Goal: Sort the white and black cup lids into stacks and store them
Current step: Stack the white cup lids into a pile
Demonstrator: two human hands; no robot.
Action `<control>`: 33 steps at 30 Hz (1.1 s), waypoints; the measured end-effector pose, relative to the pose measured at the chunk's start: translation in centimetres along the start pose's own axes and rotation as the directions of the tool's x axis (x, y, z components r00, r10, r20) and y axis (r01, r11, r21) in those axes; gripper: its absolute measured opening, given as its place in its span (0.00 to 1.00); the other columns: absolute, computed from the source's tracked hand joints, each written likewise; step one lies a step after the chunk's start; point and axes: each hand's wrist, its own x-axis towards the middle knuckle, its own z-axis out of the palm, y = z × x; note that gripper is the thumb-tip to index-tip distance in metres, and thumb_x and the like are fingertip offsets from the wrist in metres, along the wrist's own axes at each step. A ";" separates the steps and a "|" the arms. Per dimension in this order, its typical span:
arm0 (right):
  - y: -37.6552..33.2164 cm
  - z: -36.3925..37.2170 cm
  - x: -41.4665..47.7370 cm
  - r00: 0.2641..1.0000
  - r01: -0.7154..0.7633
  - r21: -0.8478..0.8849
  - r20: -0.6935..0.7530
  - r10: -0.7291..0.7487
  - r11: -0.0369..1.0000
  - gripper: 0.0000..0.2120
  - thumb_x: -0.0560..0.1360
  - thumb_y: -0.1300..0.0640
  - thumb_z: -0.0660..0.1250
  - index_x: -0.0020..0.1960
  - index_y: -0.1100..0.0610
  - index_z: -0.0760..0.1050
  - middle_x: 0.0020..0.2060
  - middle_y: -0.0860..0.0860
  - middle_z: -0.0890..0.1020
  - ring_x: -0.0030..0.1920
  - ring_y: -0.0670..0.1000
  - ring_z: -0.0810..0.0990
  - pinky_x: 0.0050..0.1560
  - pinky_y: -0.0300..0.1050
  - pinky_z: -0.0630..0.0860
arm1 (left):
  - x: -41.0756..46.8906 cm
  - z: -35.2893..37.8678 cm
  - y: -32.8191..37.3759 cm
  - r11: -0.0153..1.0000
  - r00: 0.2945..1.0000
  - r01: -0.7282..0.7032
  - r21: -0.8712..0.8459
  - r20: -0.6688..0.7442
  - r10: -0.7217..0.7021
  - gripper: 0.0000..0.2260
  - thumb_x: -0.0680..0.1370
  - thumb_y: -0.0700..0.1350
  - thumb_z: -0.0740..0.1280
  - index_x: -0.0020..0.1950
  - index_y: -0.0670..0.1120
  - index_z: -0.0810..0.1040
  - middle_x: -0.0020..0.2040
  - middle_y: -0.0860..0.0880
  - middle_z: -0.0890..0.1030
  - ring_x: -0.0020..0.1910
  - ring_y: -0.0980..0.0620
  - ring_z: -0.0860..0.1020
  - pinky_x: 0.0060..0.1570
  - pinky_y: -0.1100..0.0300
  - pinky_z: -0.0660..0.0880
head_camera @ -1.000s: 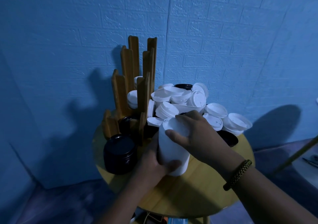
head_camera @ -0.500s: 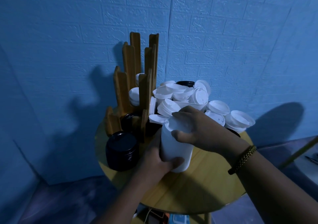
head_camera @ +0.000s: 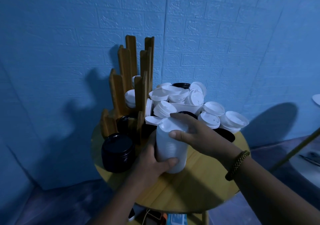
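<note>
Left grip (head_camera: pixel 152 162) wrapped round the ribbed white lid stack (head_camera: pixel 170 148), my right grip (head_camera: pixel 199 134) curled over its top, black lid stack (head_camera: pixel 117 152) at the left edge of the round wooden tabletop (head_camera: pixel 190 195)

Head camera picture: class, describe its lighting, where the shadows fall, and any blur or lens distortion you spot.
Head view: dim, blue-tinted light; the wooden rack casts a hard shadow leftward on the wall, a rounded shadow lies at right; brick lines bend toward the edges, a wide-angle effect; the right hand on the white lid stack looks slightly smeared; the black lid stack loses detail.
</note>
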 end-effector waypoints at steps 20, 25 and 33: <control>7.7 -0.4 12.6 0.968 -0.015 -0.370 -0.237 -0.079 0.929 0.03 0.73 0.52 0.74 0.44 0.48 0.80 0.48 0.46 0.77 0.52 0.50 0.76 0.53 0.47 0.75 | 0.8 0.1 -1.3 0.998 0.993 0.058 0.033 -0.103 -0.054 0.46 0.62 0.66 0.74 0.75 0.71 0.55 0.64 0.66 0.72 0.61 0.62 0.74 0.56 0.58 0.77; 6.8 -1.1 11.2 0.960 -0.036 -0.119 -0.279 0.001 0.992 0.04 0.75 0.54 0.73 0.44 0.52 0.79 0.56 0.46 0.78 0.58 0.45 0.75 0.59 0.40 0.69 | 0.7 0.0 -1.1 0.998 0.996 0.045 0.034 -0.084 -0.042 0.44 0.64 0.64 0.74 0.75 0.72 0.54 0.62 0.67 0.71 0.60 0.64 0.74 0.50 0.66 0.75; 5.5 -2.5 8.4 0.961 -0.039 0.318 -0.248 0.123 0.947 0.11 0.77 0.53 0.71 0.44 0.61 0.79 0.61 0.44 0.80 0.57 0.35 0.77 0.57 0.36 0.72 | 0.6 0.1 -1.2 0.999 0.998 0.022 0.039 -0.064 -0.019 0.45 0.64 0.65 0.74 0.76 0.70 0.54 0.62 0.66 0.72 0.59 0.63 0.75 0.51 0.64 0.76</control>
